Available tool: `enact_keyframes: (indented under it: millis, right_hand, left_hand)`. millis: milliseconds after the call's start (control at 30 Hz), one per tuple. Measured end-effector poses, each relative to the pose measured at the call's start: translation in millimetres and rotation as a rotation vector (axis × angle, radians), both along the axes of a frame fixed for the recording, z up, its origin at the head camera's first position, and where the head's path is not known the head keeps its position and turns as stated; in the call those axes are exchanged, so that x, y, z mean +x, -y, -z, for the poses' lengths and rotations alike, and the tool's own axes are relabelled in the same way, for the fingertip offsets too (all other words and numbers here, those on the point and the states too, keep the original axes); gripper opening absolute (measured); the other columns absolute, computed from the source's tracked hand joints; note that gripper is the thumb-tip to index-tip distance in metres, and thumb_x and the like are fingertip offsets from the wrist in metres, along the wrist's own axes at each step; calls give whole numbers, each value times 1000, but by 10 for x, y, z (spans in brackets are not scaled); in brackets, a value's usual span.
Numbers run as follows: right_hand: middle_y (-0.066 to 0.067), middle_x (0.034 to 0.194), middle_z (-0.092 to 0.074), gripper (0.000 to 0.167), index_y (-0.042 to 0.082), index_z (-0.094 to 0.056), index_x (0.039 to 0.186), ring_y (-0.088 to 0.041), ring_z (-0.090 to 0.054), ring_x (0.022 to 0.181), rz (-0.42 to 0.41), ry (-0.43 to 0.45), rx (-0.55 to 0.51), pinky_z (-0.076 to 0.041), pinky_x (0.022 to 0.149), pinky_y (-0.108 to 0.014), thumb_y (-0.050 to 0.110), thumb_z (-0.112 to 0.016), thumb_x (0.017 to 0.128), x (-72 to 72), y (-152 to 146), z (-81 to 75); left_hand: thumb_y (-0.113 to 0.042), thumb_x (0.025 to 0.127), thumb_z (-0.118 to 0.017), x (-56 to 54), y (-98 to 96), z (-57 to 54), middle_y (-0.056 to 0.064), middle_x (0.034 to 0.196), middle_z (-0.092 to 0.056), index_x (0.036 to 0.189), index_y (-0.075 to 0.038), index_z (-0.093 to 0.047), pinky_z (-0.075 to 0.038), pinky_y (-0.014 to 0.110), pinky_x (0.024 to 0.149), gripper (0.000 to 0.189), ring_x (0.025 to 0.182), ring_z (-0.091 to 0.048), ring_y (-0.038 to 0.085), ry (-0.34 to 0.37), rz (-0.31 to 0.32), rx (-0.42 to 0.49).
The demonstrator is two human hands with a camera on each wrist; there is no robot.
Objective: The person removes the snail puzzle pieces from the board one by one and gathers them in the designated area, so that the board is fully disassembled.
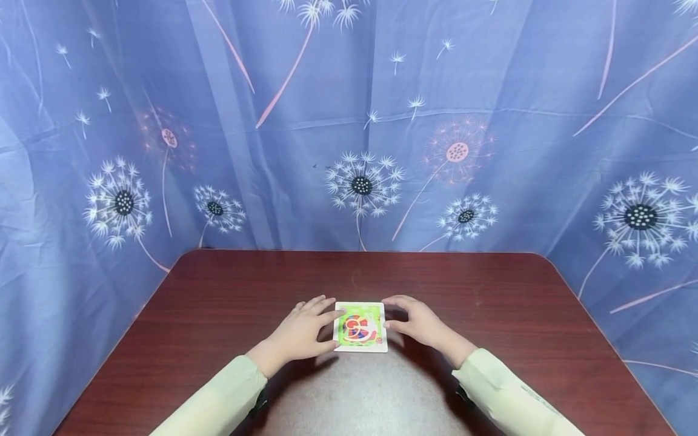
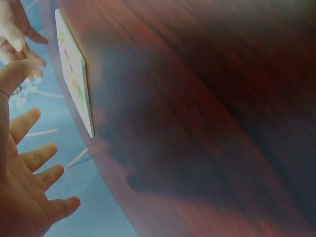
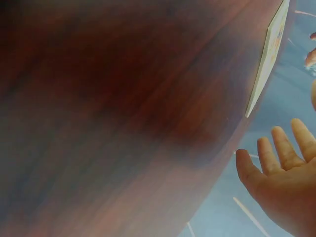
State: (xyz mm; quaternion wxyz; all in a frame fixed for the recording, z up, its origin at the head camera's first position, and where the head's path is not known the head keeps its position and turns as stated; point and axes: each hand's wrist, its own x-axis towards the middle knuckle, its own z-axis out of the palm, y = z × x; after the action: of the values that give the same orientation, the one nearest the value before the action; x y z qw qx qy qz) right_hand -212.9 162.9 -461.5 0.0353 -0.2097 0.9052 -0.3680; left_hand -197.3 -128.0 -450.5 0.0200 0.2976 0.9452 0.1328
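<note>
One picture card (image 1: 360,328), square and white-bordered, lies flat on the brown table (image 1: 245,278) at the lower centre of the frame, printed face up, presumably needing no other support. Your left hand (image 1: 302,330) is at its left side, fingers spread and clamped on nothing; forefinger and thumb overlap the edge in the head view, but the left wrist view shows them clear of it. Your right hand (image 1: 421,326) mirrors this on the right, fingers extended and apart; the right wrist view likewise shows a gap. You appear to place each hand facing one edge so that the printed middle is uncovered. Pale sleeves (image 1: 218,396) enter from the bottom; a blue dandelion-print cloth (image 1: 294,181) fills the upper frame, probably to screen the surroundings.
</note>
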Motion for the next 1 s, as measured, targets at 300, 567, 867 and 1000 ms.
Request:
enact_keyframes:
  millis: [300,567,867,1000]
  right_hand:
    - [-17,121,-70,37,-1,-70,123,-34,-66,108,16,16,55,-55,95,-47,13,-77,89,-109,121,23]
    - [-17,117,-70,34,-3,-71,120,-31,-66,104,2,29,107,-56,92,-42,12,-76,90,-202,172,63]
    - [-16,114,-70,31,-3,-73,117,-21,-63,94,-31,-11,177,-54,85,-36,11,-76,89,-281,225,66]
    - [-17,113,-71,27,-3,-75,112,-23,-65,93,-33,-46,206,-56,85,-37,9,-76,88,-298,241,71]
  left_hand:
    - [-40,93,-70,-57,-183,46,14,156,-52,146,-19,-59,-44,58,116,58,147,-46,37,7,66,-87]
    - [-46,93,-70,-105,-333,127,10,154,-55,146,-24,-58,-48,51,115,58,145,-50,36,-35,123,-184]
    - [-51,91,-71,-174,-364,136,9,156,-52,147,-28,-56,-47,51,115,62,145,-50,36,4,128,-218]
    - [-52,92,-70,-199,-378,165,10,157,-51,149,-31,-54,-48,48,114,63,144,-51,33,7,138,-245]
